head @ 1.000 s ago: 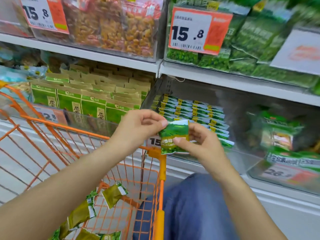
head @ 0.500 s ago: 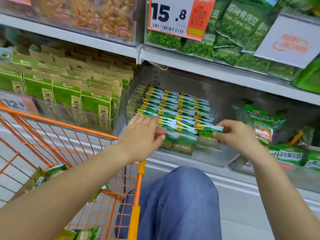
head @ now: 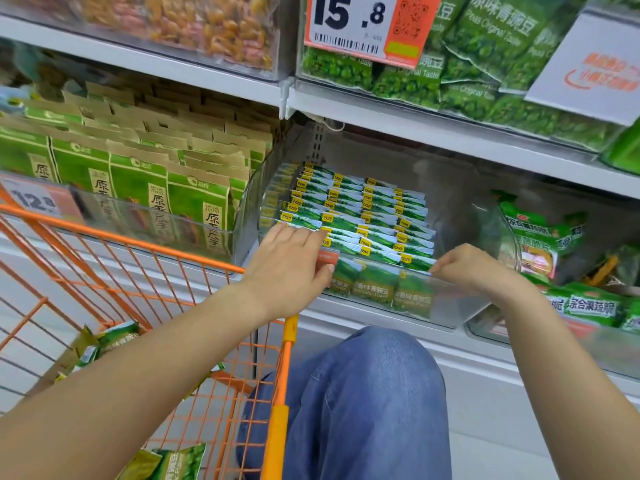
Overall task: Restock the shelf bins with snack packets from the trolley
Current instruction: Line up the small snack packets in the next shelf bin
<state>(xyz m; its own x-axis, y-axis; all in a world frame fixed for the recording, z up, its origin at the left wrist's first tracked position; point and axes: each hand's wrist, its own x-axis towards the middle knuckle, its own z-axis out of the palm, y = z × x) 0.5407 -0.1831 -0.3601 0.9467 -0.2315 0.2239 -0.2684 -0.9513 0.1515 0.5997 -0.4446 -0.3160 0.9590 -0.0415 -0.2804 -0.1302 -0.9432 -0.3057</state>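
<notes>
Tight way in over the bin's front lip, roomier at the back

Your way into the clear bin (head: 446,306) is from above its front wall, under the white shelf (head: 450,133) overhead; rows of green pea packets (head: 363,216) fill the left and middle, leaving open floor only along the right side and the rear. The left hand (head: 294,268) and right hand (head: 474,268) already occupy the front edge. The orange trolley (head: 221,268) rim crowds the bin's left corner (your knee (head: 367,393) sits just below), and the mixed-crisp bags (head: 540,233) flank the right wall.
</notes>
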